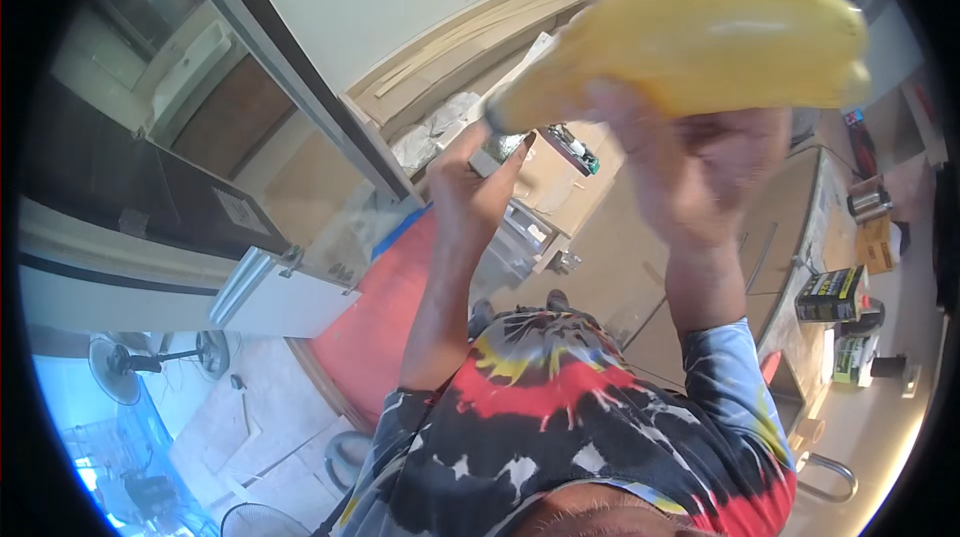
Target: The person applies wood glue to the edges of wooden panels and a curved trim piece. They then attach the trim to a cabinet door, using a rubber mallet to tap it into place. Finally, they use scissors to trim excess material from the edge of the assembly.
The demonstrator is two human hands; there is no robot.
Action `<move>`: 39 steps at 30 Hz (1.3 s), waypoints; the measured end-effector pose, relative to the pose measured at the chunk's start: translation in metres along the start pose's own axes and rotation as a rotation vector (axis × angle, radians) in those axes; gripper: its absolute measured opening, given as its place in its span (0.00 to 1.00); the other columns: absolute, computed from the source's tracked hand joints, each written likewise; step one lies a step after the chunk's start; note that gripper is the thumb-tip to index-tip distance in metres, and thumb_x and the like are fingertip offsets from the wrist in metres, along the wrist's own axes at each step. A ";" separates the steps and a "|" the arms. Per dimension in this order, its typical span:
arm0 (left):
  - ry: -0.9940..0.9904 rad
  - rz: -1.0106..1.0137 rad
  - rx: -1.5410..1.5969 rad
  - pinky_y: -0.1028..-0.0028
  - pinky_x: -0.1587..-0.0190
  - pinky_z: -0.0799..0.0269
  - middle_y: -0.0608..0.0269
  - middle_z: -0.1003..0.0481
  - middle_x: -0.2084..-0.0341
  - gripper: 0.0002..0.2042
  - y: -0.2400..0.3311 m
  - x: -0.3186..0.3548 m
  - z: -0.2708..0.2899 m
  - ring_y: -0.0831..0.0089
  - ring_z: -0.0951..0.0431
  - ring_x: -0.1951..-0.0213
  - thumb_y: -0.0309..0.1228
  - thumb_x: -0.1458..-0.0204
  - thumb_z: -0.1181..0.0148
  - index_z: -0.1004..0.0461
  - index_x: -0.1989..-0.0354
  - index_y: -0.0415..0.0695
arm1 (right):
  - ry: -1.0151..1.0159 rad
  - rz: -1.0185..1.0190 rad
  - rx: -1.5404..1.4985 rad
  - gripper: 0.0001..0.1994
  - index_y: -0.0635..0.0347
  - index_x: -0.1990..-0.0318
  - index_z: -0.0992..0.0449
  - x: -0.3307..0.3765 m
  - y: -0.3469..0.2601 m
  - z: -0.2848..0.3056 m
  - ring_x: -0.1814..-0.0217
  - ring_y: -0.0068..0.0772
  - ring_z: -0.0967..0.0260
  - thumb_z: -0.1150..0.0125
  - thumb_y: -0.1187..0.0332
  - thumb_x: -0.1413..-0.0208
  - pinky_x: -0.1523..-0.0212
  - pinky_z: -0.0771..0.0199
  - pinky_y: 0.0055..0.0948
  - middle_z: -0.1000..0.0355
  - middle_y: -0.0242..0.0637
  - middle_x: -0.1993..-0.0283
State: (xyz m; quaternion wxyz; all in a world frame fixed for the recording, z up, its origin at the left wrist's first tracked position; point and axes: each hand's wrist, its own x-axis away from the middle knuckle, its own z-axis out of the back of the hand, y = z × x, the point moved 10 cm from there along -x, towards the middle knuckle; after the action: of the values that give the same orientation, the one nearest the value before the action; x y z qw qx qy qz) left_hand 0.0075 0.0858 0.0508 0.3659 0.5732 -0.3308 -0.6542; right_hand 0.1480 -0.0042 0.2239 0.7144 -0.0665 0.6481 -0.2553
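Observation:
A large, smooth yellow object (700, 32), blurred and close to the camera, fills the upper right. My right hand (690, 172) is raised under its middle and grips it from below. My left hand (478, 182) is also raised, with its fingers closed at the object's lower left end (505, 115). What exactly sits between those fingers is blurred. Below the hands I see my own tie-dye shirt (560, 427) in red, black, yellow and white.
A red mat (375, 322) lies on the floor below. A cardboard box (550, 187) and wooden strips (470, 47) lie by the wall. Fans (125, 367) stand at lower left. A counter (800, 237) at right carries boxes (830, 295), a metal cup (868, 202) and a curved metal handle (830, 477).

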 end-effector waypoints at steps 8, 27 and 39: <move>0.053 -0.044 0.094 0.75 0.57 0.24 0.54 0.17 0.63 0.19 -0.011 0.009 -0.005 0.76 0.19 0.62 0.18 0.52 0.32 0.22 0.49 0.36 | 0.045 -0.195 -0.114 0.20 0.68 0.48 0.30 0.021 0.021 -0.001 0.51 0.31 0.24 0.31 0.81 0.48 0.49 0.23 0.29 0.23 0.41 0.54; 0.030 0.063 0.082 0.76 0.56 0.24 0.53 0.18 0.60 0.19 -0.021 0.014 -0.007 0.73 0.18 0.60 0.18 0.52 0.31 0.22 0.50 0.36 | 0.053 -0.149 -0.012 0.22 0.68 0.47 0.31 0.019 0.019 0.002 0.50 0.31 0.24 0.30 0.81 0.49 0.50 0.21 0.29 0.24 0.41 0.51; 0.033 0.023 -0.008 0.72 0.55 0.23 0.52 0.18 0.59 0.18 -0.009 0.013 -0.010 0.71 0.17 0.59 0.18 0.52 0.31 0.22 0.50 0.36 | 0.129 -0.188 0.021 0.20 0.69 0.51 0.27 0.017 0.024 0.013 0.52 0.31 0.24 0.28 0.82 0.52 0.50 0.22 0.28 0.24 0.42 0.51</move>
State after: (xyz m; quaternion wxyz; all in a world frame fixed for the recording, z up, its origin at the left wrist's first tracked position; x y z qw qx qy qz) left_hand 0.0152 0.0789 0.0357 0.3810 0.5787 -0.3286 -0.6418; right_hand 0.1672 0.0057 0.2004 0.6448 -0.1029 0.6810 -0.3316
